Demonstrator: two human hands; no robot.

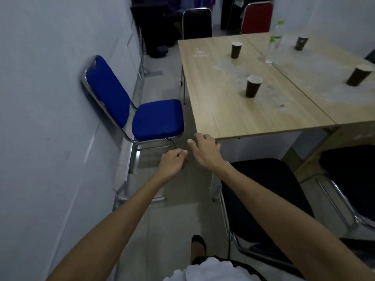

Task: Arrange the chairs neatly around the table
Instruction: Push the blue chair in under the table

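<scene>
No writing we can read on the cups | blue chair (142, 110) backed against the wall, seat facing the table (223, 110), apart from it | our left hand (172, 162) loosely curled, holding nothing | our right hand (205, 150) spread open, empty, near the table corner

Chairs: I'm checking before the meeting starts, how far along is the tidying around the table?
Partly done, it seems. The two black chairs at the near edge, and the black and red ones at the far end, stand close to the table. The blue chair sits back against the wall, apart from the table. Both hands, left and right, reach toward it, holding nothing. Moving it in is left.
</scene>
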